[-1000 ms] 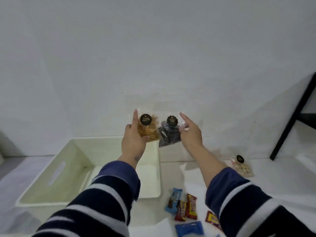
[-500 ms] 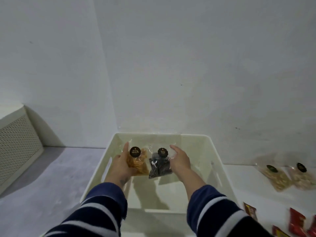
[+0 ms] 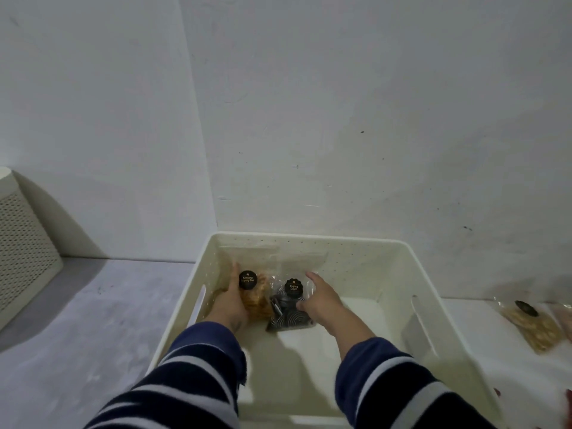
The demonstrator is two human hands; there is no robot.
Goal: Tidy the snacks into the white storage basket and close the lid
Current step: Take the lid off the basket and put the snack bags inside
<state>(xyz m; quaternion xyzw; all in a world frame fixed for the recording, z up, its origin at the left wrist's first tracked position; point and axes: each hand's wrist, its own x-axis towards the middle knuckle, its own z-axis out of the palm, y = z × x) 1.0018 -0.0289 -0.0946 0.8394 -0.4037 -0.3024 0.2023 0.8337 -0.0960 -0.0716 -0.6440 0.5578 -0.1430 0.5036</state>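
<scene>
The white storage basket (image 3: pixel 309 239) stands open against the wall, with no lid in view. Both my hands reach down into its far left part. My left hand (image 3: pixel 230 301) grips a clear bag of golden chips (image 3: pixel 255 300) with a round black label. My right hand (image 3: pixel 322 300) holds a clear bag of black-and-white spiral cookies (image 3: pixel 288 317), also black-labelled. The two bags stand side by side, low inside the basket near its floor and back wall. Whether they rest on the floor I cannot tell.
A white perforated box (image 3: pixel 21 252) stands at the far left against the wall. On the white surface right of the basket lies a clear bag of pale nuts (image 3: pixel 532 325), and a red wrapper edge (image 3: pixel 568 400) shows at the frame's right border.
Both hands carried the two bags from up in front of the wall, over the rim and down into the basket. The view turned left, so the loose snacks slid out to the right.
</scene>
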